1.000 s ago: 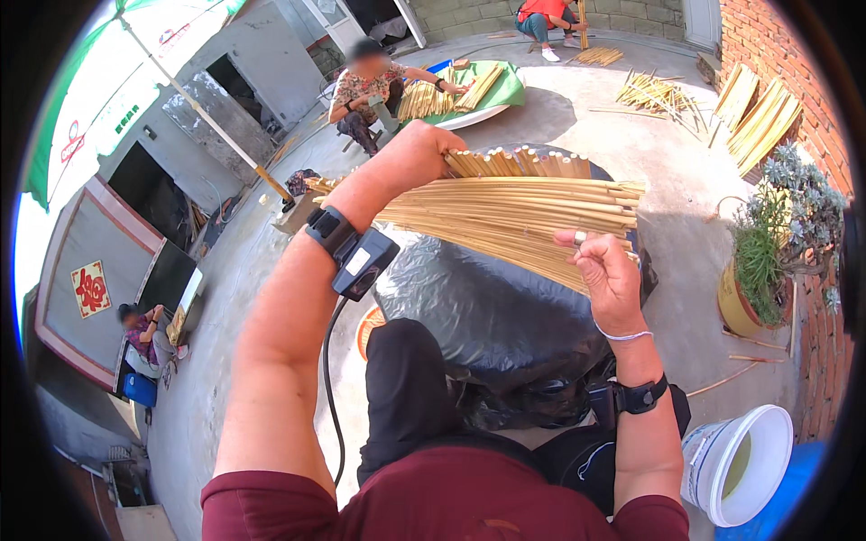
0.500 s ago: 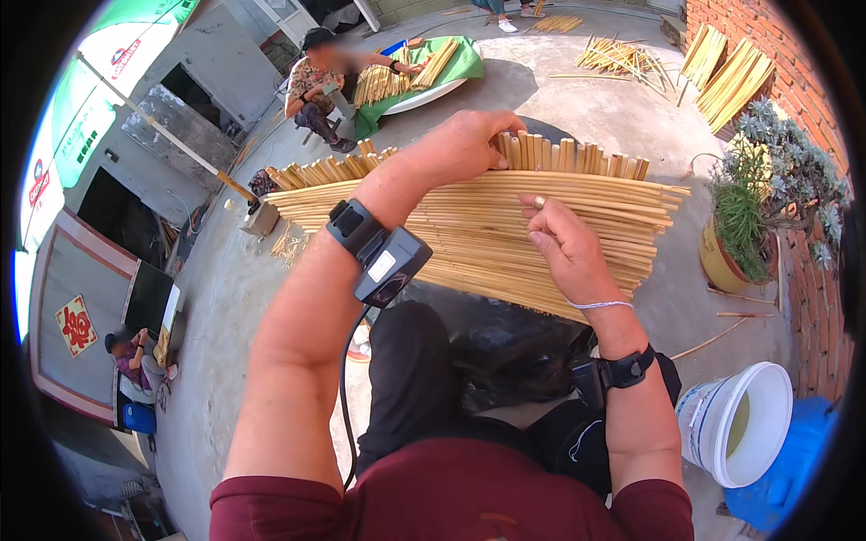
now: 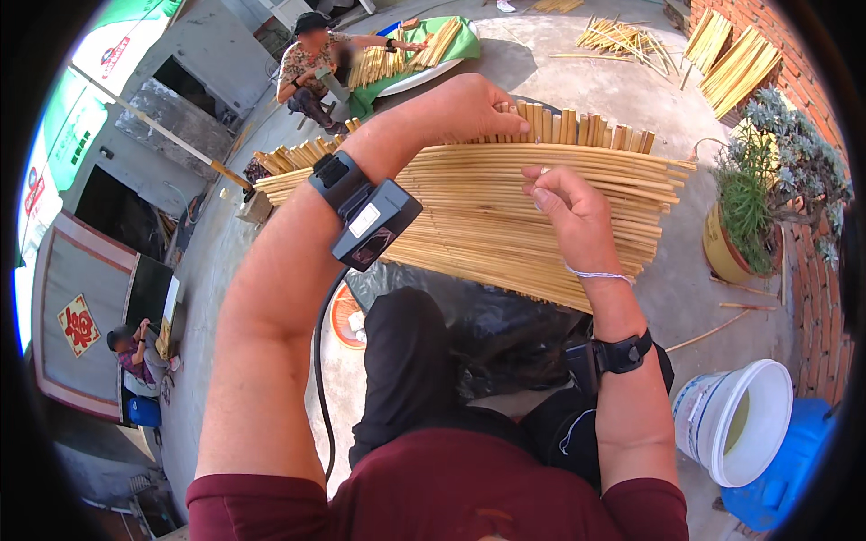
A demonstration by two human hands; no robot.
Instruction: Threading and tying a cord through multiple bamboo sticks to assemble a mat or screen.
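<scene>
Across in front of me lies a mat of long, thin yellow canes (image 3: 505, 216), laid side by side with faint cross lines of binding. Along its far edge stands a row of short cane pieces (image 3: 568, 126), upright and close together. My left hand (image 3: 474, 110) reaches over the mat to this row, its fingers closed near the left end of the nearest pieces; what they pinch is hidden. Over the right half of the mat, my right hand (image 3: 573, 203) has its thumb and fingertips drawn together. Anything between them is too small to make out.
Black plastic sheeting (image 3: 505, 352) hangs below the mat. A white bucket (image 3: 722, 424) and blue container (image 3: 780, 482) stand at right, near a potted plant (image 3: 735, 239). Cane piles (image 3: 622, 45) lie farther off. A co-worker (image 3: 311, 68) sits by a green-covered table (image 3: 465, 45).
My left hand has shifted slightly up and left, its fingers now pinched rather than draped over the short pieces. My right hand has risen slightly and its fingers have drawn together.
</scene>
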